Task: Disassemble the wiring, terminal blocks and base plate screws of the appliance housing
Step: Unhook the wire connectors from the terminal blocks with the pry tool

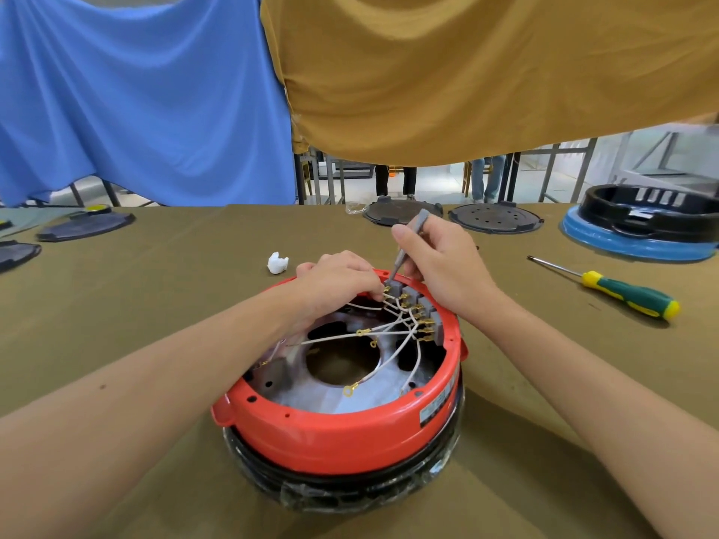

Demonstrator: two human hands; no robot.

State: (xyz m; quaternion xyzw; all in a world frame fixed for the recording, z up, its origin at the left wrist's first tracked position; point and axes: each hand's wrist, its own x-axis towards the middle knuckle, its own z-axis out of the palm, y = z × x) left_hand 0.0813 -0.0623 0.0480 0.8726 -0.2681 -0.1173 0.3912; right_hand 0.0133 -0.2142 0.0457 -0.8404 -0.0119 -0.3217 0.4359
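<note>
Olive cloth covers the bench (155,289), with blue and mustard sheets hung behind. At centre the red appliance housing (350,418) sits open side up. The left hand (336,280) pinches a white wire (373,303) at the far-rim terminal blocks (418,309). The right hand (439,262) grips a grey screwdriver (408,245), its shaft slanting down-left, tip on the leftmost block. Farther right, a green-and-yellow screwdriver (622,291) lies with its tip pointing up-left.

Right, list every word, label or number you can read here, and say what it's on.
Nothing can be read.
Sticker on the red housing: printed, but too blurred to make out.
Black housing at far right: a white patch, no legible text.
</note>
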